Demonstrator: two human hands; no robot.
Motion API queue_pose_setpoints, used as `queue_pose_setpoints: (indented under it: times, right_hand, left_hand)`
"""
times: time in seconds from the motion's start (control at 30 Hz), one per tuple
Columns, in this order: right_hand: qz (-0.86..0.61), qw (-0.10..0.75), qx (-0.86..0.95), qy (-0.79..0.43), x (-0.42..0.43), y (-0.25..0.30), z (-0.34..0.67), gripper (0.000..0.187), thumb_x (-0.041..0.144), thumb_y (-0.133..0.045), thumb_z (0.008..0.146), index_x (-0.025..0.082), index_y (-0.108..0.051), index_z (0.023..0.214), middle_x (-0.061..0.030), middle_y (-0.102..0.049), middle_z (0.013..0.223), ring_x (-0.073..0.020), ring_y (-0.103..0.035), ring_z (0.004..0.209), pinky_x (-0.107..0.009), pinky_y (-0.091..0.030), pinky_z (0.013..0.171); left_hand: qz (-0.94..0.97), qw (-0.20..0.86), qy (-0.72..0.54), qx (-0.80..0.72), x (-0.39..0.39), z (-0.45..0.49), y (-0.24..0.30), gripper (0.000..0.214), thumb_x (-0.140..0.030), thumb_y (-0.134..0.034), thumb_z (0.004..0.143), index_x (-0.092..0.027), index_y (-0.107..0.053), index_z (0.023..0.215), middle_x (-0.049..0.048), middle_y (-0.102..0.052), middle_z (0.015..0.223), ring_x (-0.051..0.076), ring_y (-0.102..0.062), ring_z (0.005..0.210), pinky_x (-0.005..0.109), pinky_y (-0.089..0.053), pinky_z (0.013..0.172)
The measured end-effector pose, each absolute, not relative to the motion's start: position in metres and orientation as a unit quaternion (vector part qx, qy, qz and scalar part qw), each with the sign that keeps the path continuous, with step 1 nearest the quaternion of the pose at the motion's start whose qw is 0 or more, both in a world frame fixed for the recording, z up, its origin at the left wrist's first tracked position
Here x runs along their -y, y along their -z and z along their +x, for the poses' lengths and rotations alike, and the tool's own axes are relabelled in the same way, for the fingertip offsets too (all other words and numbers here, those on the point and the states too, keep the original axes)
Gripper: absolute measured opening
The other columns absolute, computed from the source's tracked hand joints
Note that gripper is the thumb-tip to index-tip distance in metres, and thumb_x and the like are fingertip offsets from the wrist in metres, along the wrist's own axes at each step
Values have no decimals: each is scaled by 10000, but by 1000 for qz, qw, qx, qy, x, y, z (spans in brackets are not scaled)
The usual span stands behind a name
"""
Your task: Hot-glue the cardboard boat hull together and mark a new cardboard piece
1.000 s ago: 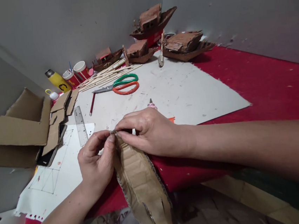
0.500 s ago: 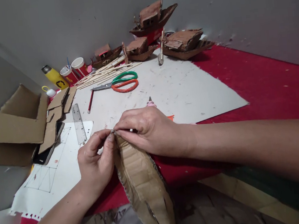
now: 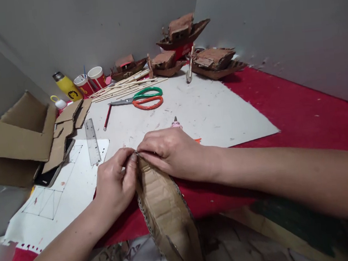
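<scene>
A long cardboard boat hull (image 3: 165,205) with raised corrugated edges runs from my hands down toward my lap. Its narrow far tip is pinched between my two hands. My left hand (image 3: 115,179) is closed, with thumb and forefinger pressed on the left side of the tip. From the right, my right hand (image 3: 171,151) grips the same tip, its fingers bent together over the edge. The fingertips of both hands meet there and hide the very end. Just beyond my right hand a pink tube with a dark nozzle (image 3: 176,123) pokes out, mostly hidden.
Scissors (image 3: 148,99), a pencil (image 3: 108,118) and thin wooden sticks (image 3: 120,86) lie on a grey board (image 3: 218,110). Several model boats (image 3: 213,61) stand at the back. Left are a ruler (image 3: 92,142), a drawing sheet (image 3: 72,197), a phone (image 3: 47,177), a cardboard box (image 3: 15,141), cups (image 3: 96,76) and a yellow bottle (image 3: 67,86).
The camera view has shifted slightly, so the table things sit a little differently in the picture. Both hands keep their pinch on the hull's tip.
</scene>
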State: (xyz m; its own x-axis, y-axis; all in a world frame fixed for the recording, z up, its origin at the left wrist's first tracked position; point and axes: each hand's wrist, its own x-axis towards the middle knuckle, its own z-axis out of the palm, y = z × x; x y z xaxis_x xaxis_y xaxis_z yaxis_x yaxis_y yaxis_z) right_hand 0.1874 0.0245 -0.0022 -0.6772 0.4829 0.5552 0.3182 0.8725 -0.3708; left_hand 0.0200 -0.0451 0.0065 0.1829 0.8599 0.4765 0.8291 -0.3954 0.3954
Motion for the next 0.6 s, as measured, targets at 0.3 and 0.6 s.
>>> queue_pose_setpoints:
  times: [0.3, 0.6]
  right_hand:
    - [-246, 378, 864, -227, -31, -5, 185, 148, 84, -567, 810, 134, -703, 779, -43, -708, 745, -127, -635, 671, -235, -467, 652]
    - [-260, 391, 852, -232, -35, -16, 186, 153, 69, -569, 779, 128, -708, 749, -40, -710, 710, -126, -635, 646, -238, -481, 637]
  left_hand:
    - [513, 50, -661, -545, 24, -22, -36, 45, -241, -647, 847, -223, -654, 888, -76, -538, 558, 70, -496, 457, 230, -402, 451]
    - [514, 303, -534, -599, 21, -17, -15, 183, -339, -674, 779, -158, -689, 772, 66, -701, 756, 170, -624, 684, 280, -500, 640]
